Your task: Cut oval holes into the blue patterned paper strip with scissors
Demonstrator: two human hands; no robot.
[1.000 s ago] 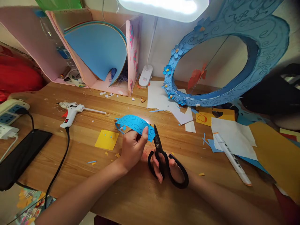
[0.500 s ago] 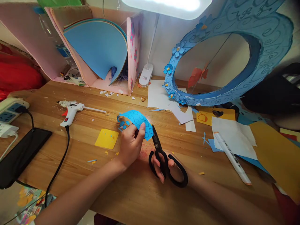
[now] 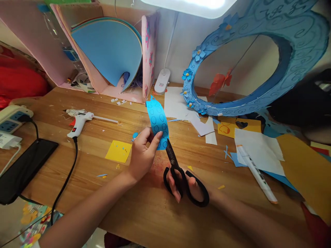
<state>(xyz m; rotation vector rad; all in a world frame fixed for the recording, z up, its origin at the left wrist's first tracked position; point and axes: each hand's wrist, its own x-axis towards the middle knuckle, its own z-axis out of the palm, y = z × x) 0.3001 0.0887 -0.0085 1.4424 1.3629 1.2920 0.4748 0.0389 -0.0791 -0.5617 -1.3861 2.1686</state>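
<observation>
Between the thumb and fingers of my left hand [image 3: 143, 151] is a curved strip of blue paper [image 3: 157, 115] with drawn ovals on it. My right hand [image 3: 184, 186] has its fingers through the handles of black scissors [image 3: 173, 162]. The scissor blades look nearly closed, and their tip is at the strip's lower right edge. Small blue paper pieces [image 3: 134, 136] lie on the table just behind my left hand. A yellow paper square [image 3: 118, 151] with tiny scraps on it rests to the left.
At the left are a glue gun [image 3: 80, 124], a black phone [image 3: 28, 170] and a power strip [image 3: 14, 119]. A blue flower-trimmed ring frame [image 3: 232, 112] stands at the back right. A white marker [image 3: 257, 174] lies over paper sheets [image 3: 261, 148]. A pink organizer [image 3: 147, 62] stands behind.
My left hand has turned the blue strip from lying sideways to pointing away from me. The blue pieces behind the hand now show more plainly. The scissors have hardly moved.
</observation>
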